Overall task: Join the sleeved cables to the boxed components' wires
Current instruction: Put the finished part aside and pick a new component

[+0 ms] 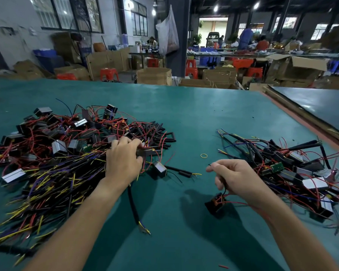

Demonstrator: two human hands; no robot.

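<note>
Green matting [194, 118] covers the bench, and two tangles lie on it. The left heap [53, 153] mixes small dark boxes with pale silvery faces, thin red leads looping off them, and black sleeved cables whose bared yellow, blue and purple cores fan toward the near edge. The left hand [123, 159] reaches into that heap's right side, fingers curled down over a dark box [148, 152] with the thumb closing under it. One sleeved cable [134, 208] lies apart, running from under that wrist toward the near edge, its coloured cores splayed at the end. The right hand [235, 178] is held above the mat, fingers folded in, pinching a thin black wire [210, 165] whose tip pokes out past the forefinger. Below the palm hangs a black component [215, 204] with red leads. The right heap [294, 171], just beside that hand, holds boxes and sleeved cables tangled together. A yellow rubber band [204, 155] lies between the heaps.
</note>
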